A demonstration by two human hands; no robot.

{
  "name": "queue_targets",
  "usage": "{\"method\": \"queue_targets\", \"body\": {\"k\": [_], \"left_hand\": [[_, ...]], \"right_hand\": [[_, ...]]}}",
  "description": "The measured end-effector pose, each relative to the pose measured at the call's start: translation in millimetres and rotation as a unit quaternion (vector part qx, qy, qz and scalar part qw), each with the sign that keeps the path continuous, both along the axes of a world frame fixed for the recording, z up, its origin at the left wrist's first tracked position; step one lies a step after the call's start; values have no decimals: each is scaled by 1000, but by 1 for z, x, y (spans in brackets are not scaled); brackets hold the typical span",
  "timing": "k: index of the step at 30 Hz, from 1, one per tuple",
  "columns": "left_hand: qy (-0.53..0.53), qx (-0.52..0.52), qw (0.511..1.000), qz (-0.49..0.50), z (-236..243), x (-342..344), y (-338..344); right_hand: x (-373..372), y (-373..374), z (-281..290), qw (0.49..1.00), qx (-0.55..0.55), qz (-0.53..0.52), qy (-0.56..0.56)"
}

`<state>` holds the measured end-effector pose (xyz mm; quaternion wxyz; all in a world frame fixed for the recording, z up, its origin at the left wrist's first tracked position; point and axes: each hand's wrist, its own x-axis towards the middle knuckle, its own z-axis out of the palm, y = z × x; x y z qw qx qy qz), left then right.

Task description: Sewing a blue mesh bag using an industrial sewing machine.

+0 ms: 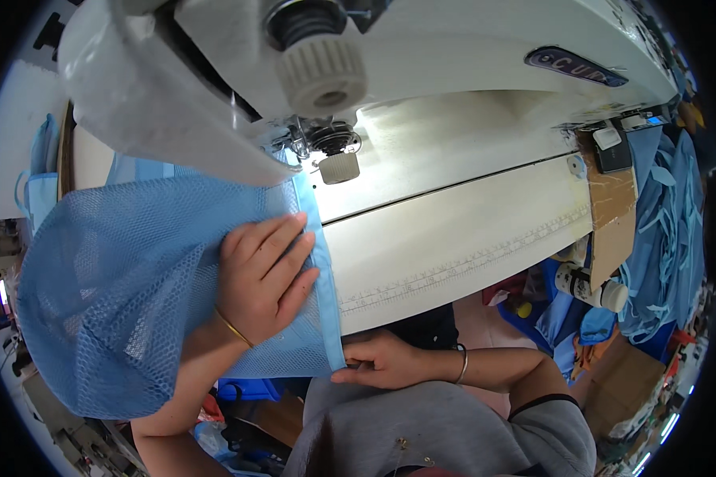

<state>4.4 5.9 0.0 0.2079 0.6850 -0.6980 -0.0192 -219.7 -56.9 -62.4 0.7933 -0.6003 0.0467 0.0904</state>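
Note:
Blue mesh fabric (pixel 127 278) with a smooth light-blue binding strip (pixel 320 262) along its right edge lies over the white sewing machine bed (pixel 437 238). The strip runs up under the needle and presser foot area (pixel 298 143) of the sewing machine (pixel 453 48). My left hand (pixel 264 274) rests flat on the mesh beside the strip, fingers stretched toward the needle. At the near edge, my right hand (pixel 382 359) pinches the lower end of the strip between thumb and fingers. Much of the mesh hangs bunched over my left forearm.
A bed edge with a printed ruler (pixel 461 262) curves toward me. Right of the bed are a black device (pixel 611 151), a cardboard piece (pixel 612 215), a white-capped bottle (pixel 593 288) and hanging blue fabric pieces (pixel 664 230). A blue bin (pixel 533 314) sits below; a cardboard box (pixel 624 381) stands nearby.

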Motion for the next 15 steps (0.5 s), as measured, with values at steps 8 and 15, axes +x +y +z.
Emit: {"method": "queue_targets", "body": {"k": [8, 15], "left_hand": [[-20, -17, 1000, 0, -2, 13, -13], [-51, -32, 998, -4, -4, 28, -22]], "right_hand": [[4, -3, 5, 998, -44, -3, -51], [6, 1, 8, 981, -137, -39, -131]]}}
